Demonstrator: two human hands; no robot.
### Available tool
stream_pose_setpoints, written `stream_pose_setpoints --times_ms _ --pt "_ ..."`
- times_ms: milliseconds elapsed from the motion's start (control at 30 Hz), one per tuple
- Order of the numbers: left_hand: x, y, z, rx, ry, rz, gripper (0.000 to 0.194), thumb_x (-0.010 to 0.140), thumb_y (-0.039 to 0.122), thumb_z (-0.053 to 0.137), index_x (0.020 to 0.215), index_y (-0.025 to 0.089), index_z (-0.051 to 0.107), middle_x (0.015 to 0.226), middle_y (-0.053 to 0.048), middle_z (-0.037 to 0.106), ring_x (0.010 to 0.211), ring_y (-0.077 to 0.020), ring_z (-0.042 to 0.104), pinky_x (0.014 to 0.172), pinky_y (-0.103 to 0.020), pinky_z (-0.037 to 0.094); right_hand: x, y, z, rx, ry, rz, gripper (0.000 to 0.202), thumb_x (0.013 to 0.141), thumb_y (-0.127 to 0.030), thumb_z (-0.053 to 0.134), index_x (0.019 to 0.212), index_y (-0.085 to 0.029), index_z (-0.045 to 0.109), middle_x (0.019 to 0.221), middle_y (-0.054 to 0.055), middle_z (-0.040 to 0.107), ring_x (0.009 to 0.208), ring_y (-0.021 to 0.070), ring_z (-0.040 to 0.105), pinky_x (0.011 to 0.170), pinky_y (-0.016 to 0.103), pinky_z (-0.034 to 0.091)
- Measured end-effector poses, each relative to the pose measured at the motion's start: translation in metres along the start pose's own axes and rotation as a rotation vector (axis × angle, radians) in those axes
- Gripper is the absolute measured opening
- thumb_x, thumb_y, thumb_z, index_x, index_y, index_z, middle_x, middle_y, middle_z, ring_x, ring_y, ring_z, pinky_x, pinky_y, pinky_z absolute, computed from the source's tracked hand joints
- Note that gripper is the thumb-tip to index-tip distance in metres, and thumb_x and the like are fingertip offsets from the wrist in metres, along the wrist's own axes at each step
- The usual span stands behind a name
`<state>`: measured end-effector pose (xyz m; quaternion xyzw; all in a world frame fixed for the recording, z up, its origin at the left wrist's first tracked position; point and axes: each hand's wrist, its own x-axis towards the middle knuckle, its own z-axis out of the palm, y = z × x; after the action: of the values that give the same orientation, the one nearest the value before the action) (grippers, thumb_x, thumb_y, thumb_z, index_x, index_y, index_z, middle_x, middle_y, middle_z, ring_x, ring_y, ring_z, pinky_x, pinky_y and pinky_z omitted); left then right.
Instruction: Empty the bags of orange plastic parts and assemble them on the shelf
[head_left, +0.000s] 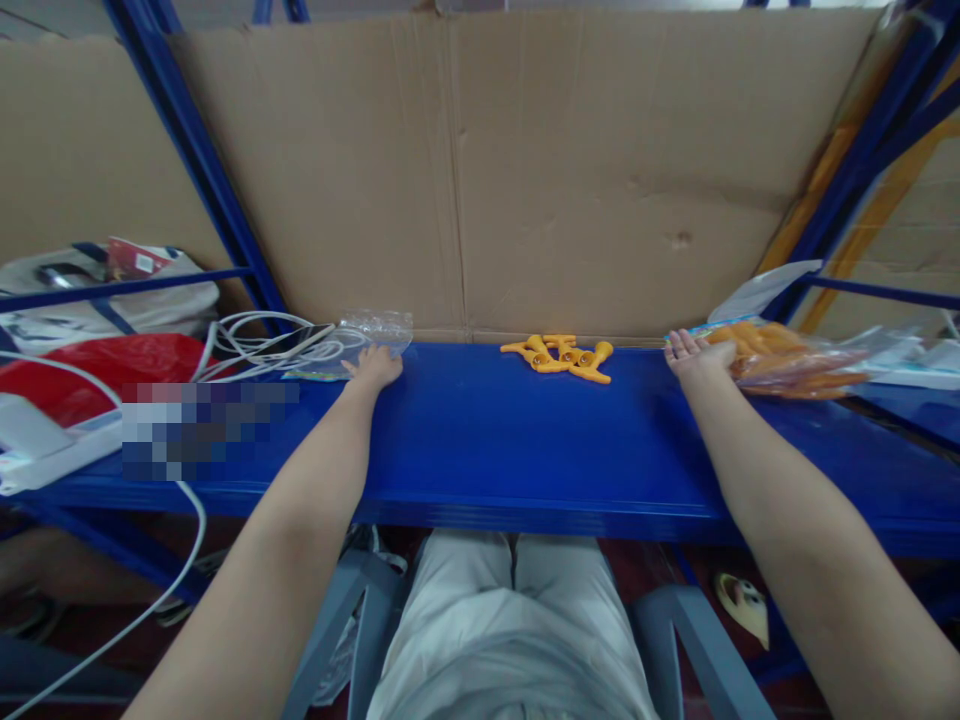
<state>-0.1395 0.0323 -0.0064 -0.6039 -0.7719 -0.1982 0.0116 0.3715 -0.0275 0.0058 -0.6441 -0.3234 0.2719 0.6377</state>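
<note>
My left hand (375, 368) rests palm down at the back left of the blue shelf, fingers spread over the edge of a clear plastic bag (386, 325). Farther right, my right hand (699, 357) is open with its fingers stretched out. It lies against the near left side of a clear bag of orange pieces (795, 358). Between the hands, several small yellow-orange plastic pieces with funnel-shaped ends (559, 358) lie in a loose cluster near the back of the shelf. Neither hand touches that cluster.
White cables (277, 340) lie coiled at the left, beside a red plastic bag (112, 365) and a white power strip (52, 450). A cardboard panel (570, 180) closes the back of the blue shelf (525, 450). Blue metal posts (202, 160) flank it. Grey chair armrests (682, 630) stand below.
</note>
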Motion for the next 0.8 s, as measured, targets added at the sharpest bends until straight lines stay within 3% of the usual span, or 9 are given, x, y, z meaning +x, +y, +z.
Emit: stream_pose_setpoints --times_ms 233,367,433,533,700,800 --pt "0.001 0.0 0.0 -0.018 0.014 0.009 0.055 0.092 0.027 0.043 0.144 0.016 0.057 0.157 -0.019 0.048 0.149 -0.0417 0.035 0.121 -0.07 0.023 -0.006 -0.009 0.006 0.144 0.132 0.095 0.074 0.1 -0.03 -0.008 0.146 -0.023 0.049 0.148 0.017 0.052 0.112 0.0245 0.067 0.078 0.038 0.051" --pt "0.0 0.0 0.0 -0.022 0.014 0.011 0.055 0.092 0.025 0.042 0.143 0.014 0.058 0.157 -0.02 0.047 0.149 -0.0414 0.036 0.12 -0.071 0.023 -0.014 -0.012 0.005 0.134 0.136 0.074 0.072 0.1 -0.026 -0.01 0.148 -0.029 0.044 0.154 0.013 0.047 0.115 0.0218 0.066 0.075 0.034 0.051" --pt "0.0 0.0 0.0 -0.021 0.014 0.004 0.054 0.092 0.025 0.042 0.143 0.014 0.058 0.156 -0.02 0.048 0.149 -0.041 0.036 0.121 -0.07 0.023 -0.02 -0.014 0.005 0.232 0.19 0.087 0.076 0.097 -0.018 -0.012 0.151 -0.03 0.04 0.154 0.011 0.049 0.107 0.0186 0.068 0.072 0.031 0.051" --pt "0.0 0.001 0.0 -0.017 0.008 0.0 0.052 0.093 0.026 0.042 0.142 0.015 0.058 0.156 -0.019 0.049 0.149 -0.0401 0.036 0.121 -0.069 0.022 -0.029 -0.016 0.005 0.353 0.254 0.099 0.072 0.095 -0.013 -0.002 0.155 -0.028 0.035 0.151 0.012 0.052 0.092 0.0171 0.069 0.068 0.031 0.05" --pt "-0.002 0.002 -0.002 -0.023 0.006 -0.002 0.053 0.093 0.025 0.043 0.143 0.015 0.058 0.155 -0.02 0.05 0.149 -0.0402 0.036 0.121 -0.069 0.022 -0.034 -0.019 0.005 0.231 0.24 0.066 0.077 0.09 -0.007 -0.007 0.159 -0.008 0.027 0.152 0.025 0.048 0.091 0.0161 0.069 0.066 0.029 0.048" --pt "-0.004 0.003 -0.003 -0.023 0.008 0.001 0.053 0.093 0.025 0.043 0.143 0.016 0.058 0.153 -0.02 0.052 0.148 -0.0405 0.037 0.121 -0.07 0.024 -0.029 -0.018 0.004 -0.041 0.273 -0.051 0.086 0.086 -0.004 -0.017 0.151 0.003 0.038 0.136 0.033 0.057 0.087 0.0179 0.07 0.064 0.03 0.048"
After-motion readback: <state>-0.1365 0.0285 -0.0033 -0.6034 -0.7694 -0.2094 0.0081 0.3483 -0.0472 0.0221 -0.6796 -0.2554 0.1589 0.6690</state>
